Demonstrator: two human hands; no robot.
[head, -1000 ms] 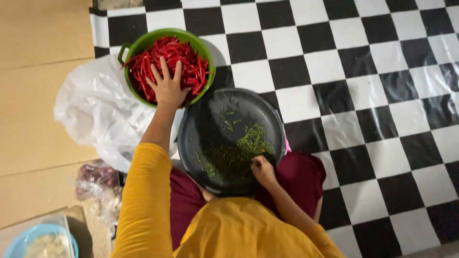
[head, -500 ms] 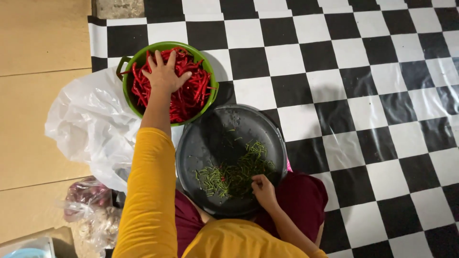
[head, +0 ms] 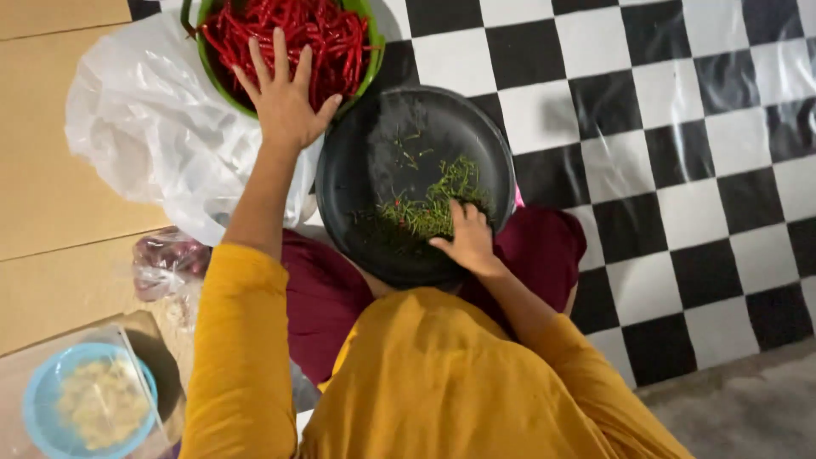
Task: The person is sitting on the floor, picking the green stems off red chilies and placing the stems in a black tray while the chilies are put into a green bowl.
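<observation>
Chillies (head: pixel 327 34) fill the green bowl (head: pixel 371 59); her left hand (head: pixel 285 98) lies spread open there, right hand (head: pixel 466 240) loosely curled on stems (head: pixel 425 208) in the black pan (head: pixel 357 170).

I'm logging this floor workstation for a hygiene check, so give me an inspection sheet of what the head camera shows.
Surface: black-and-white checkered floor covering beside tan flooring.
Job's things: green bowl of red chillies; black round tray on the lap, holding green stems.
Clutter: white plastic bag; small purple bag; blue bowl of pale pieces.
Grippers: left hand spread over the chillies; right hand on the stems.
Cables: nothing seen.
Surroundings: grey strip at lower right.
</observation>
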